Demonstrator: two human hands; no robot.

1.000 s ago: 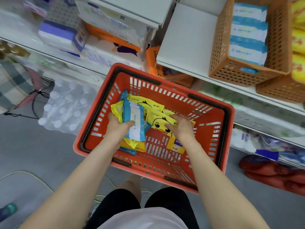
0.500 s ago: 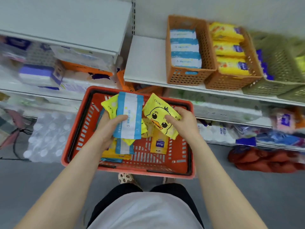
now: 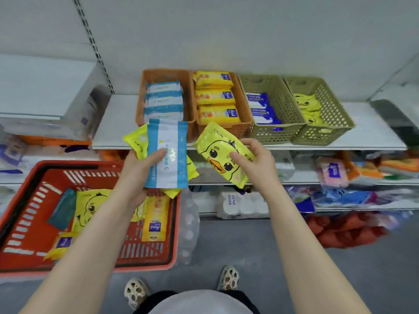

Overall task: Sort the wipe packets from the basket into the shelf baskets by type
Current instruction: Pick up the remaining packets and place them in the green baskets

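My left hand grips a blue-and-white wipe packet stacked on a yellow packet, raised in front of the shelf. My right hand holds a yellow duck packet beside it. The red basket sits low at the left with several packets inside, among them a duck packet and a yellow-orange one. On the shelf stand an orange basket of blue-white packets, an orange basket of yellow-orange packets, a green basket of dark blue packets and a green basket of duck packets.
The white shelf board runs left of the baskets. Lower shelves hold assorted packaged goods. A pack of water bottles and red bags lie on the grey floor. My feet stand below.
Both hands lifted their packets out of the red basket and up toward the shelf baskets. The view swung right, so the red basket now sits lower left.
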